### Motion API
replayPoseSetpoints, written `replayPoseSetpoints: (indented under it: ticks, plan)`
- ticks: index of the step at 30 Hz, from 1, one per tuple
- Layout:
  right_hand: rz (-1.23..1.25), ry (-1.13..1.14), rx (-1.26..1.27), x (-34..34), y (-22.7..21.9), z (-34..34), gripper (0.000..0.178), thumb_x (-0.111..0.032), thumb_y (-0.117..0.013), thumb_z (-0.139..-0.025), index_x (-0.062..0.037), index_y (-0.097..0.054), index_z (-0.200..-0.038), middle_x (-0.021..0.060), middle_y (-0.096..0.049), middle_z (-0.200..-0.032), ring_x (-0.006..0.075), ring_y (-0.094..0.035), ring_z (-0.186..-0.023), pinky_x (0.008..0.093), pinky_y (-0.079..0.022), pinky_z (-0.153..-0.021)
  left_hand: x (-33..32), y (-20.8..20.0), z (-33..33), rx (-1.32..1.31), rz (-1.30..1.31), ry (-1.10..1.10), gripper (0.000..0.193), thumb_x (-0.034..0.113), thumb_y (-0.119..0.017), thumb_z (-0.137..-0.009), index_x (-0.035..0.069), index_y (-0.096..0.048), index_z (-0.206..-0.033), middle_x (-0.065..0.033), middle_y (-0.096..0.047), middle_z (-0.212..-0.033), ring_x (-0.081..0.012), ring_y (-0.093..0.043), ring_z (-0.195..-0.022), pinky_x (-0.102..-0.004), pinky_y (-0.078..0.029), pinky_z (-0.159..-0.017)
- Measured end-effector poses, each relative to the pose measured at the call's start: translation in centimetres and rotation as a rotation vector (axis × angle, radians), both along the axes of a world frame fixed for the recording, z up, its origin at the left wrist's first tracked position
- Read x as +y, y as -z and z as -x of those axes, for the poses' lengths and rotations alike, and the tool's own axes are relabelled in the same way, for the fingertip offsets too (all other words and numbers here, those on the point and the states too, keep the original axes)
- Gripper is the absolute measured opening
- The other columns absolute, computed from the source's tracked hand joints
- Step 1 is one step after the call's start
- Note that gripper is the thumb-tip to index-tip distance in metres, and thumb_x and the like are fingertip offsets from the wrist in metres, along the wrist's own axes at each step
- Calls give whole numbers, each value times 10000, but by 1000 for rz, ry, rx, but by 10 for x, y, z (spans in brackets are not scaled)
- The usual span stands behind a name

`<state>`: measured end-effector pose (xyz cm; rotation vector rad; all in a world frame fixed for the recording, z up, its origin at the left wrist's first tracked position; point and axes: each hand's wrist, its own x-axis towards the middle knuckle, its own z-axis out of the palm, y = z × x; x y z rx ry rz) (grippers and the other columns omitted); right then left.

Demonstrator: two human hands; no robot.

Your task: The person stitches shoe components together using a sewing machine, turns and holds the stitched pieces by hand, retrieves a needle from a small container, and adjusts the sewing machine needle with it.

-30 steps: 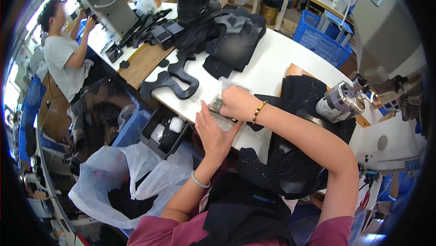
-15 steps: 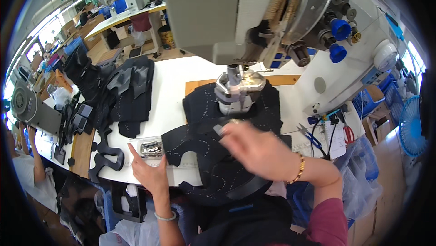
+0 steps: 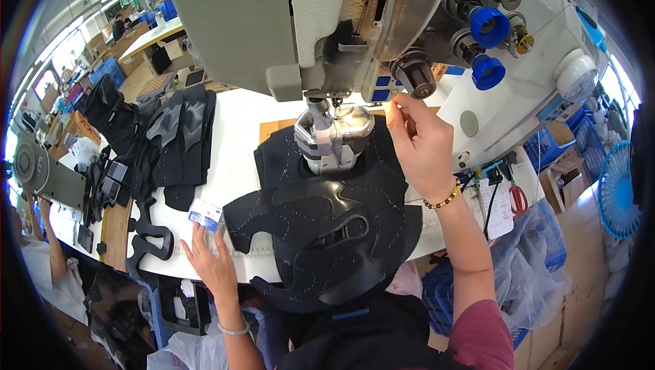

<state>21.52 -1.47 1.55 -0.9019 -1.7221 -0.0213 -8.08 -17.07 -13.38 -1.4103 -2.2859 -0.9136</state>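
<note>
Black fabric pieces with white dashed marking lines (image 3: 300,261) lie under the sewing machine's metal post (image 3: 332,139), with a glossy black shaped overlay (image 3: 338,199) on top. My right hand (image 3: 424,145) is raised beside the machine head, right of the needle area. Its thumb and fingertips are pinched together; whatever they hold is too small to make out. At the front left, my left hand (image 3: 213,261) has its fingers apart. Its fingertips reach the near edge of a small flat clear case with a blue and white face (image 3: 206,214), on the white table (image 3: 232,145).
Stacked black cut pieces (image 3: 183,141) and loose black straps (image 3: 153,237) lie left. Red-handled scissors (image 3: 518,199) and a paper sheet (image 3: 497,207) are right. Blue tension knobs (image 3: 488,26) jut from the machine. A blue fan (image 3: 615,189) stands far right; another person's arm (image 3: 53,233) shows far left.
My right hand has risen from over the fabric to the machine head. The case, earlier showing metal pieces inside, now shows a blue and white face. The glossy overlay is now uncovered.
</note>
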Motion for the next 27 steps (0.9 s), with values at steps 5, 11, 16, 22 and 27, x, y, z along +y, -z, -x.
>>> replayPoseSetpoints:
  ticks: [5, 11, 16, 22, 27]
  plan:
    - [-143, 95, -189, 0, -1, 2, 127, -39, -602, -798, -16, -572, -920, 47, -536, -568, 164, -530, -451, 279, -379, -407, 5, -4, -7, 156, 53, -26, 315, 114, -531, -878, 42, -536, -1185, -158, -503, -1228, -288, -402, -1232, -492, -161, -1083]
    - [-197, 250, -353, -9, -7, 25, 67, -33, -593, -801, -13, -530, -808, 106, -548, -600, 284, -544, -501, 349, -406, -445, 0, -2, 1, 163, 62, -54, 307, 102, -483, -900, 41, -538, -1196, -155, -510, -1205, -302, -391, -1239, -485, -166, -1078]
    - [-229, 167, -398, 3, -2, 1, 101, -73, -569, -838, -27, -541, -924, 112, -590, -745, 262, -569, -581, 352, -444, -507, -2, 2, 2, 24, -199, 40, 246, 32, -488, -873, 13, -567, -1105, -158, -532, -1135, -339, -435, -1181, -485, -238, -1042]
    - [167, -11, -413, -15, -12, -15, 186, -50, -492, -877, 14, -520, -1050, 164, -583, -880, 308, -590, -731, 376, -469, -643, -10, -19, -6, 96, -409, 128, 136, -37, -483, -818, -4, -604, -868, -120, -602, -896, -315, -539, -1036, -472, -338, -978]
    - [3, -112, -572, 8, -24, -38, 283, 34, -494, -814, 20, -525, -1095, 166, -594, -903, 304, -601, -761, 361, -477, -669, -8, -35, -12, 119, -475, 242, 152, -61, -532, -733, 10, -610, -842, -89, -619, -848, -295, -578, -952, -461, -367, -924]
